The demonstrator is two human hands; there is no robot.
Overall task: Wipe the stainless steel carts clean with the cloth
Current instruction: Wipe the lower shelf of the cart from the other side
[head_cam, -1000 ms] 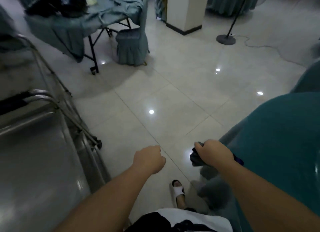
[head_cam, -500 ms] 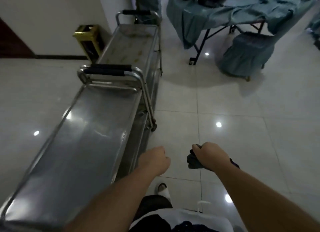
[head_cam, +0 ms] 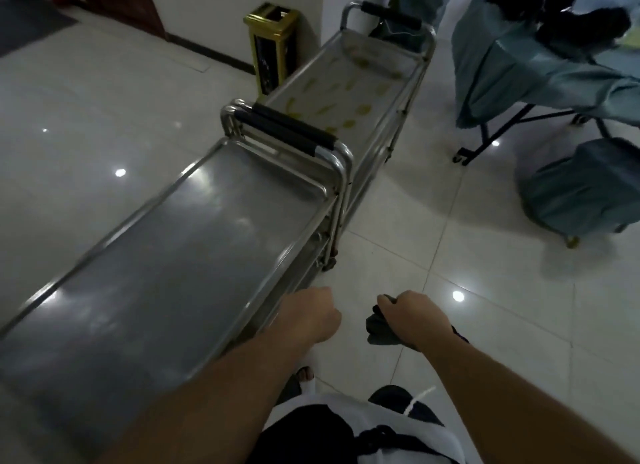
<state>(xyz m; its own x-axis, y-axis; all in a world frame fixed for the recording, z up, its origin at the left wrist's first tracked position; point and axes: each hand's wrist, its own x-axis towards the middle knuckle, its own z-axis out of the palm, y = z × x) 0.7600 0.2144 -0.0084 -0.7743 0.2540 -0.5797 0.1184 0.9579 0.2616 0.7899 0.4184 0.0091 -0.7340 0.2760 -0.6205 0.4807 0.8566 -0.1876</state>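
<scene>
- The near cart (head_cam: 180,256) ran from 7 o'clock toward 12, its steel top dull, smeared and bare.
- The far cart (head_cam: 360,79), end to end with it at 12 o'clock, carried yellowish spots.
- The cloth (head_cam: 377,328), dark and bunched, sat in the fisted right hand (head_cam: 414,316) at 5 o'clock.
- The left hand (head_cam: 308,313) was curled closed, empty, beside the near cart's edge.
- No readable writing.
</scene>
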